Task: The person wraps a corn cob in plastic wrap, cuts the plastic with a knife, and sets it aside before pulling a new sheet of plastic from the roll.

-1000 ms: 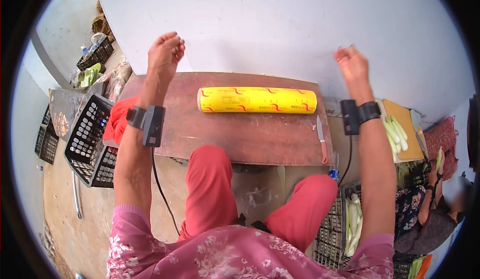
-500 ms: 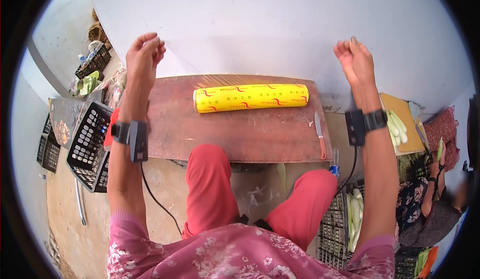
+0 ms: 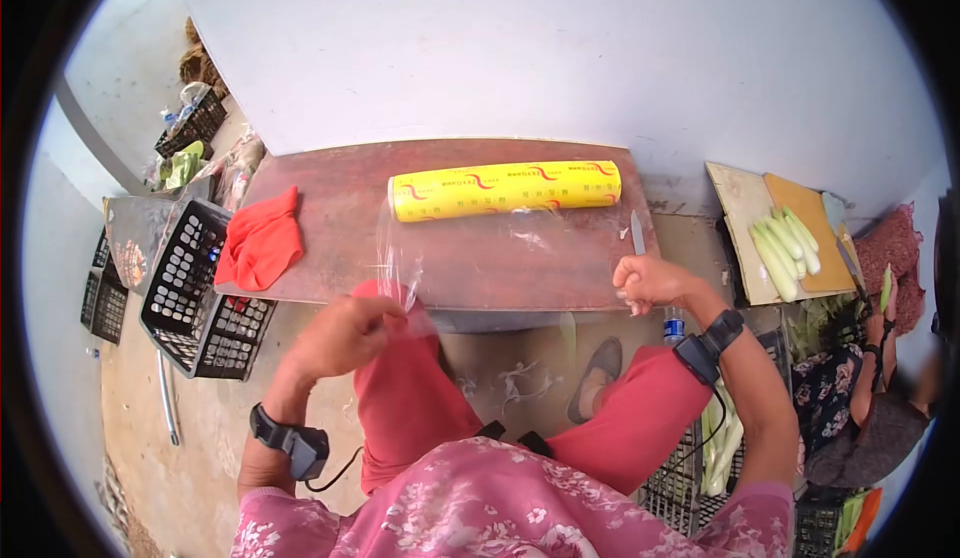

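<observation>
Right now, both hands are low over the near side of the desk [image 3: 345, 223], well apart from each other, with clear film [image 3: 405, 288] drawn out from the yellow roll [image 3: 505, 191] towards them. The roll lies on its side across the back half of the desk, slightly tilted. At the near left, over the person's knee, the left hand [image 3: 342, 338] has its fingers closed on the film's edge, where it bunches and shines. The right hand [image 3: 652, 283], at the near right corner, is curled into a loose fist that pinches the other side of the film, though the exact spot is hidden. Just beyond that hand, a knife [image 3: 637, 233] lies with its blade pointing away; its handle is hidden. A red cloth [image 3: 260, 238] sits crumpled at the desk's left end, beside a tilted black crate [image 3: 185, 298]. Off to the right, pale green vegetables [image 3: 785, 248] lie on boards [image 3: 832, 270], and a blue-labelled bottle [image 3: 674, 328] stands below the right hand.
</observation>
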`<state>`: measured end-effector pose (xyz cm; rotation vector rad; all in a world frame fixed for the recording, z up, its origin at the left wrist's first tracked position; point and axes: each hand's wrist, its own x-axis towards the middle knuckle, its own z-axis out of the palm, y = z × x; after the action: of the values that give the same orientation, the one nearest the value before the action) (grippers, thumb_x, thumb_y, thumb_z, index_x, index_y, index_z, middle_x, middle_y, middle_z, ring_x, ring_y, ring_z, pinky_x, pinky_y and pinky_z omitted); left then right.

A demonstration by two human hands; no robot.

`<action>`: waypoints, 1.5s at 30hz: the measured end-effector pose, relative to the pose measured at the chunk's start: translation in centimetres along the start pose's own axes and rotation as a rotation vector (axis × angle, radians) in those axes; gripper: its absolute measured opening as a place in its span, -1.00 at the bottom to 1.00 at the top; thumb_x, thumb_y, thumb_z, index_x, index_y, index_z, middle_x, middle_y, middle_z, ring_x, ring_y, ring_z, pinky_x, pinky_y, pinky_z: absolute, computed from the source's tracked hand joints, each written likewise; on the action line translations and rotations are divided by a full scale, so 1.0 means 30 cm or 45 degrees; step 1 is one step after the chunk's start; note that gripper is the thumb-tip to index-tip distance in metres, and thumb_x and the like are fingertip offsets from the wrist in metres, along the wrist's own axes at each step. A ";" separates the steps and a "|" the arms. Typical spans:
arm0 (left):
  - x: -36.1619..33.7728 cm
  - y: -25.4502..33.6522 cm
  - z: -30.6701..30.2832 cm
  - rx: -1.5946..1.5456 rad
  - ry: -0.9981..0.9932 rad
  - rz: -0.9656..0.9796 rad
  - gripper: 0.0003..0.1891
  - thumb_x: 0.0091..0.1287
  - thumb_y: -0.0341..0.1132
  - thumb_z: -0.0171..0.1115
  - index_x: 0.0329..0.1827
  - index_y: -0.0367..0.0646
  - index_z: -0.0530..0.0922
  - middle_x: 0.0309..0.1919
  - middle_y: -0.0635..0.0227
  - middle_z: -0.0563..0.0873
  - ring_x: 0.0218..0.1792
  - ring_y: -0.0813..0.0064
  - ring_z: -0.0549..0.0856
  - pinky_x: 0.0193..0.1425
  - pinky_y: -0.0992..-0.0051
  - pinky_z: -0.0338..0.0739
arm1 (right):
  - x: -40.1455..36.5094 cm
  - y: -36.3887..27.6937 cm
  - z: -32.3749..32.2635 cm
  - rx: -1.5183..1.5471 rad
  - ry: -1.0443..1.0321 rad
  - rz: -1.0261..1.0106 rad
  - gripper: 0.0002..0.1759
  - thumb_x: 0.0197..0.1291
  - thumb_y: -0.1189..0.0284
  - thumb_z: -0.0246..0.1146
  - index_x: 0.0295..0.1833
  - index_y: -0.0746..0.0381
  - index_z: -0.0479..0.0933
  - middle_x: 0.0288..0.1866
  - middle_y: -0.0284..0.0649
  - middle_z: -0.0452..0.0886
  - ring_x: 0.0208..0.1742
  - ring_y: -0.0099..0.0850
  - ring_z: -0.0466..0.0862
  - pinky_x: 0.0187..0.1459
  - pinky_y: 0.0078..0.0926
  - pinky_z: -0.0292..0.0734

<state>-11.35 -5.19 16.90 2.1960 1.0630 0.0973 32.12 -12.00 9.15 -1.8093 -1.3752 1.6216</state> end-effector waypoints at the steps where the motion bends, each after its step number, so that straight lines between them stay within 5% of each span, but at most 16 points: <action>1: 0.013 -0.041 0.040 0.118 0.019 0.144 -0.77 0.12 -0.40 0.08 -0.18 -0.14 0.61 -0.43 0.12 0.67 -0.32 0.14 0.67 -0.24 0.27 0.53 | 0.004 0.001 0.005 -0.084 -0.021 0.024 -0.68 0.15 0.48 0.22 -0.02 0.37 0.35 -0.50 -0.24 0.56 -0.55 -0.52 0.57 -0.55 -0.58 0.49; 4: 0.022 -0.068 0.115 0.580 -0.101 -0.006 -0.76 0.16 -0.30 0.09 -0.15 -0.12 0.60 -0.38 0.12 0.68 -0.24 0.08 0.67 -0.20 0.20 0.53 | 0.030 0.023 0.022 -0.293 -0.102 0.142 -0.50 0.11 0.49 0.25 0.15 0.38 0.29 -0.49 -0.23 0.57 -0.57 -0.52 0.56 -0.56 -0.55 0.49; 8: 0.053 -0.103 0.254 0.716 -0.762 0.096 -0.75 0.16 -0.25 0.13 -0.13 -0.11 0.58 -0.27 0.15 0.70 -0.19 0.14 0.69 -0.20 0.20 0.58 | 0.080 0.118 0.137 -0.551 -0.232 0.285 -0.39 0.07 0.49 0.31 0.23 0.32 0.25 -0.48 -0.25 0.57 -0.62 -0.53 0.51 -0.60 -0.54 0.46; 12: 0.089 -0.210 0.445 0.851 -0.878 0.022 -0.74 0.10 -0.30 0.20 -0.15 -0.12 0.62 -0.23 0.21 0.71 -0.13 0.19 0.69 -0.18 0.24 0.61 | 0.096 0.148 0.178 -0.678 -0.306 0.309 -0.37 0.04 0.48 0.35 0.23 0.30 0.28 -0.48 -0.24 0.58 -0.63 -0.53 0.49 -0.62 -0.54 0.43; 18: 0.210 -0.324 0.477 0.876 -0.960 0.015 -0.65 -0.16 -0.28 0.35 -0.23 -0.15 0.67 -0.25 0.20 0.72 -0.16 0.17 0.70 -0.15 0.31 0.61 | 0.169 0.200 0.143 -0.577 -0.266 0.292 -0.64 -0.02 0.49 0.35 -0.08 0.36 0.47 -0.57 -0.28 0.54 -0.64 -0.52 0.49 -0.62 -0.48 0.42; 22: 0.216 -0.507 0.505 0.716 -0.615 0.193 -0.73 -0.08 -0.29 0.28 -0.32 -0.26 0.66 -0.34 0.10 0.71 -0.28 0.18 0.71 -0.26 0.29 0.60 | 0.198 0.158 0.136 -0.802 -0.364 0.278 -0.88 -0.02 0.51 0.29 -0.36 0.33 0.53 -0.59 -0.30 0.53 -0.65 -0.53 0.48 -0.63 -0.49 0.42; 25: 0.446 -0.643 0.513 0.746 -1.140 -0.138 -0.81 0.04 -0.37 0.19 -0.33 -0.26 0.66 -0.37 0.13 0.71 -0.37 0.26 0.71 -0.36 0.29 0.57 | 0.215 0.151 0.115 -0.789 -0.417 0.272 -0.92 -0.04 0.54 0.23 -0.51 0.31 0.50 -0.63 -0.32 0.52 -0.67 -0.54 0.46 -0.62 -0.50 0.43; 26: 0.466 -0.591 0.448 0.807 -1.261 -0.066 -0.67 -0.03 -0.51 0.15 -0.14 -0.15 0.66 -0.42 0.24 0.71 -0.49 0.40 0.68 -0.45 0.42 0.57 | 0.189 0.121 0.112 -0.716 -0.373 0.283 -0.91 -0.06 0.54 0.21 -0.55 0.30 0.49 -0.65 -0.33 0.51 -0.68 -0.54 0.45 -0.62 -0.50 0.43; 27: 0.448 -0.477 0.338 0.514 -1.051 -0.222 -0.62 -0.02 -0.52 0.14 -0.08 -0.10 0.65 -0.43 0.28 0.71 -0.51 0.45 0.66 -0.48 0.43 0.55 | 0.179 0.094 0.106 -0.645 -0.330 0.291 -0.90 -0.08 0.55 0.20 -0.58 0.29 0.48 -0.67 -0.33 0.50 -0.69 -0.54 0.44 -0.62 -0.50 0.43; 30: 0.631 -0.531 0.129 0.269 -0.582 -0.056 -0.61 -0.06 -0.52 0.17 -0.11 -0.08 0.67 -0.35 0.25 0.72 -0.37 0.46 0.67 -0.32 0.40 0.57 | 0.322 0.106 -0.081 -0.677 -0.128 -0.406 -0.88 -0.19 0.53 0.18 -0.43 0.23 0.57 -0.65 -0.38 0.48 -0.67 -0.59 0.42 -0.66 -0.55 0.24; 31: 0.662 -0.440 0.015 0.302 -0.372 -0.155 -0.62 -0.07 -0.53 0.15 -0.13 -0.08 0.67 -0.33 0.24 0.72 -0.33 0.43 0.67 -0.27 0.37 0.56 | 0.241 -0.022 -0.058 -0.435 0.285 -0.178 -0.89 -0.14 0.52 0.20 -0.41 0.26 0.57 -0.61 -0.37 0.50 -0.65 -0.59 0.44 -0.63 -0.55 0.28; 34: 0.531 -0.297 0.039 0.647 0.046 0.302 -0.75 -0.05 -0.52 0.12 -0.31 -0.11 0.68 -0.40 0.14 0.71 -0.34 0.23 0.71 -0.23 0.29 0.57 | 0.312 0.073 0.011 -0.291 0.510 -0.494 -0.71 0.03 0.51 0.28 -0.09 0.34 0.50 -0.52 -0.30 0.54 -0.65 -0.60 0.44 -0.61 -0.60 0.35; 36: 0.465 -0.342 0.147 0.640 -0.233 0.238 -0.80 -0.09 -0.52 0.12 -0.45 -0.08 0.68 -0.42 0.13 0.70 -0.30 0.12 0.69 -0.18 0.24 0.56 | 0.293 0.072 0.037 -0.153 0.734 -0.422 -0.68 0.03 0.50 0.30 -0.07 0.35 0.49 -0.48 -0.22 0.57 -0.61 -0.54 0.51 -0.60 -0.55 0.40; 40: 0.378 -0.372 0.210 0.644 -0.155 -0.040 -0.79 -0.07 -0.51 0.12 -0.39 -0.13 0.68 -0.31 0.11 0.70 -0.18 0.15 0.68 -0.10 0.27 0.55 | 0.268 0.064 0.019 -0.051 0.734 -0.225 -0.69 0.10 0.49 0.27 -0.06 0.39 0.44 -0.53 -0.28 0.53 -0.64 -0.58 0.47 -0.62 -0.57 0.36; 41: 0.387 -0.385 0.208 0.653 -0.222 -0.090 -0.72 -0.02 -0.43 0.16 -0.19 -0.18 0.59 -0.25 0.08 0.68 -0.19 0.10 0.65 -0.05 0.26 0.53 | 0.260 0.066 0.017 -0.113 0.724 -0.216 -0.69 0.11 0.47 0.27 -0.07 0.39 0.44 -0.54 -0.28 0.53 -0.65 -0.58 0.46 -0.64 -0.57 0.35; 45: 0.440 -0.296 0.208 0.342 0.623 -0.154 -0.57 0.01 -0.36 0.23 -0.01 -0.21 0.41 -0.15 -0.02 0.58 -0.13 -0.01 0.60 -0.02 0.21 0.52 | 0.303 0.077 -0.003 -0.253 0.632 -0.080 -0.69 0.07 0.42 0.30 -0.13 0.40 0.48 -0.55 -0.23 0.56 -0.68 -0.52 0.47 -0.66 -0.51 0.35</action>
<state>-6.36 4.68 3.87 2.4027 1.5499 0.4822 32.03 -5.62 2.27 -2.0715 -1.3696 0.9348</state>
